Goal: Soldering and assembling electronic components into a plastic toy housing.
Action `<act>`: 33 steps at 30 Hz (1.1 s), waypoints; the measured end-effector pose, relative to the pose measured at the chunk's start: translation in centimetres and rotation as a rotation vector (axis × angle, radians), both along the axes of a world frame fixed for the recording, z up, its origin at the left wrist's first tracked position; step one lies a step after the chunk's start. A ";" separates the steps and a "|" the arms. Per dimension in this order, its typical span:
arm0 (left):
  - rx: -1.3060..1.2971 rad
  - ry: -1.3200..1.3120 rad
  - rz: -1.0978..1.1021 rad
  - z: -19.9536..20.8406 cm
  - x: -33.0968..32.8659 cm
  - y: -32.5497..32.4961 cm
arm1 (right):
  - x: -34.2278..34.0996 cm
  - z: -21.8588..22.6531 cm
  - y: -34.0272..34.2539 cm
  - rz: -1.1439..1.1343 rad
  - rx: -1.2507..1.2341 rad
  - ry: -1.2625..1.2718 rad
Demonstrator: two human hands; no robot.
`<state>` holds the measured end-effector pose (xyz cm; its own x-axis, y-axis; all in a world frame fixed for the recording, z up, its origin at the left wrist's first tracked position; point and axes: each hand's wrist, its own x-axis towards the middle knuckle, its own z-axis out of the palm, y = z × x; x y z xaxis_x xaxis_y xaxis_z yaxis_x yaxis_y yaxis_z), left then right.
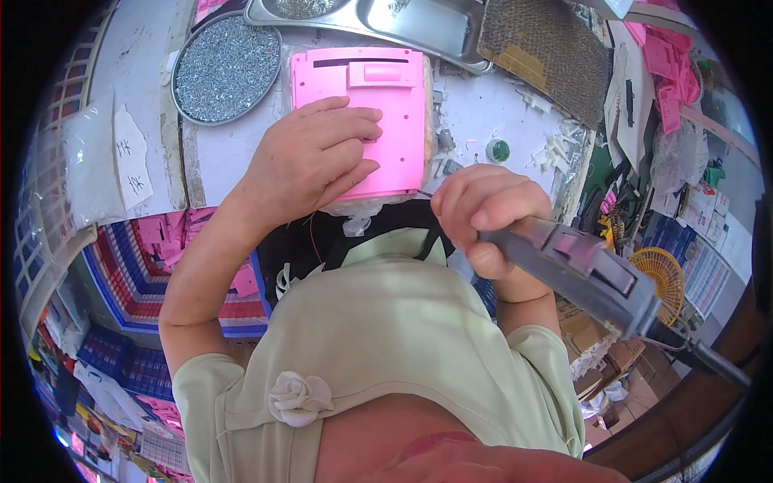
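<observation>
Head view: right fingers clamp a dark tool; left fingers, apart, partly hide a pink panel.

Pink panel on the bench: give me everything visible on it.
The pink panel is roughly rectangular and looks like rigid plastic. A long dark slot runs along its far edge, with a raised rectangular block just nearer; small round holes dot the face. It lies flat on a plastic-wrapped pad. The left hand rests across it, hiding its left-middle. The bit of the power screwdriver is at the near right corner; contact is unclear.
</observation>
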<state>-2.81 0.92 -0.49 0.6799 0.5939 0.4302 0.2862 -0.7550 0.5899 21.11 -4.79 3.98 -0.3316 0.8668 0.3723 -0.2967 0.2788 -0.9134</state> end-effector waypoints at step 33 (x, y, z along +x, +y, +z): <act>-0.177 -0.132 0.181 1.8 1.3 -3.9 | 0.6 3.1 1.1 0.007 -0.037 0.196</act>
<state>-1.55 -2.99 1.34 0.5009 0.7743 0.3868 0.3193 -0.5807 0.7489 21.66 -3.74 7.06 -0.2621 0.8790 0.3984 -0.4719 0.2434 -0.8474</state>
